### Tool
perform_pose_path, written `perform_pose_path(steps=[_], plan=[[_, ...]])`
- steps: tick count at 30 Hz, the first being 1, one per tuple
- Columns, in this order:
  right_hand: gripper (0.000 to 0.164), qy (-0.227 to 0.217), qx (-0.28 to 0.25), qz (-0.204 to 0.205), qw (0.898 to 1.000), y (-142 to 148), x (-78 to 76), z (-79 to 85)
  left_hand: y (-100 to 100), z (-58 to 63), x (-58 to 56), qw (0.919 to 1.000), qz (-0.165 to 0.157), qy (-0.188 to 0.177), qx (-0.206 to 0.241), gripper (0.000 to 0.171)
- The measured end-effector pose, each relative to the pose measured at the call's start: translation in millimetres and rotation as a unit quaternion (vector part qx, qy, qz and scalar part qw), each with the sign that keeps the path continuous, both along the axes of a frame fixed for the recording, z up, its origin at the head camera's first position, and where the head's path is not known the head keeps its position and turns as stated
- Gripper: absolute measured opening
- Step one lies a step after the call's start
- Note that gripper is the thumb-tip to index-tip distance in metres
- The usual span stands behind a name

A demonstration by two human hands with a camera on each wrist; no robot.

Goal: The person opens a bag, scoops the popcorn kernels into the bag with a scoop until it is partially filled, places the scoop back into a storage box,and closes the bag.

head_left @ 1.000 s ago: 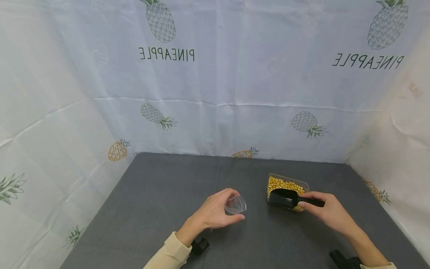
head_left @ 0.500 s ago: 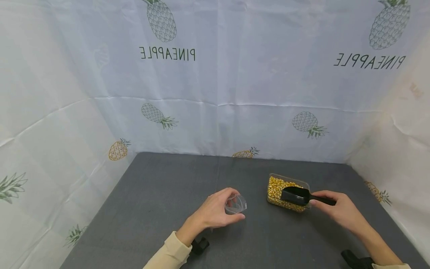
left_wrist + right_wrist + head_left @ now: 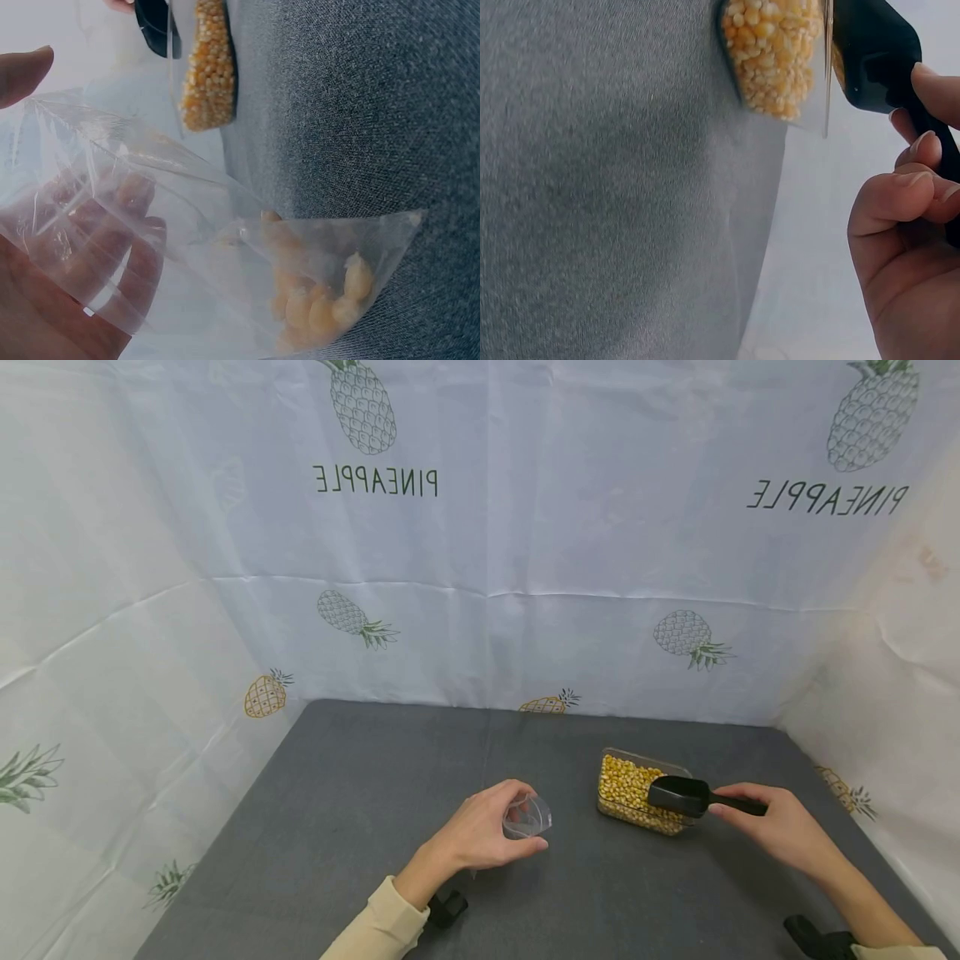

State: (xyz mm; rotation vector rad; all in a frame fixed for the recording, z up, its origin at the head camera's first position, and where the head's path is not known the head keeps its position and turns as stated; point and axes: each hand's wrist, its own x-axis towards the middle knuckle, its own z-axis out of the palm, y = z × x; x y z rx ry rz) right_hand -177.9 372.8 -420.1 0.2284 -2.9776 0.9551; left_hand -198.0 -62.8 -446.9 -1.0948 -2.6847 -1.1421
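My left hand (image 3: 480, 828) holds a clear plastic bag (image 3: 202, 247) with its mouth spread between thumb and fingers. Several corn kernels (image 3: 319, 311) lie in the bag's pointed bottom corner, close over the table. On the right, my right hand (image 3: 787, 828) grips the handle of a black scoop (image 3: 679, 796) between thumb and fingers. The scoop's bowl overlaps the right end of a clear container (image 3: 637, 816), at rim height in the right wrist view. Yellow corn kernels (image 3: 626, 779) fill most of this container; the inside of the scoop is hidden.
A dark grey cloth-covered table (image 3: 390, 777) lies beneath both hands. White pineapple-print curtains (image 3: 487, 527) close off its back and sides. Each wrist wears a black camera mount, like the left one (image 3: 447, 910).
My right hand has carried the scoop to the right across the corn container, from its middle to its right end. The left hand and the bag have kept their place.
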Motion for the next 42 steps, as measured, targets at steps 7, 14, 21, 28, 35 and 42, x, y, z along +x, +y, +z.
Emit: perform_pose_path(steps=[7, 14, 21, 28, 35, 42], plan=[[0.045, 0.007, 0.033, 0.008, 0.999, -1.0, -6.3, 3.3, 0.0, -0.4, -0.3, 1.0000, 0.000, -0.006, -0.002, 0.059], [0.041, 0.019, 0.052, 0.022, 0.998, -8.0, -10.5, 4.5, 0.1, -0.2, -0.1, 1.0000, 0.000, -0.009, -0.004, 0.060], [0.040, 0.023, 0.051, 0.031, 0.998, -15.7, -13.5, -0.2, 0.2, -1.2, -0.6, 1.0000, 0.000, -0.007, -0.005, 0.061], [0.042, 0.019, 0.028, 0.033, 0.999, -23.0, -18.7, -9.6, 0.2, -0.6, -0.9, 1.0000, -0.001, -0.006, -0.004, 0.058], [0.043, 0.014, 0.008, 0.019, 1.000, -32.0, -23.0, -19.2, 0.3, -0.1, -0.8, 1.0000, -0.002, -0.008, -0.004, 0.058], [0.048, -0.004, -0.001, 0.000, 1.000, -37.6, -24.6, -24.5, 0.3, -1.1, -1.0, 1.0000, -0.001, -0.005, -0.005, 0.059]])
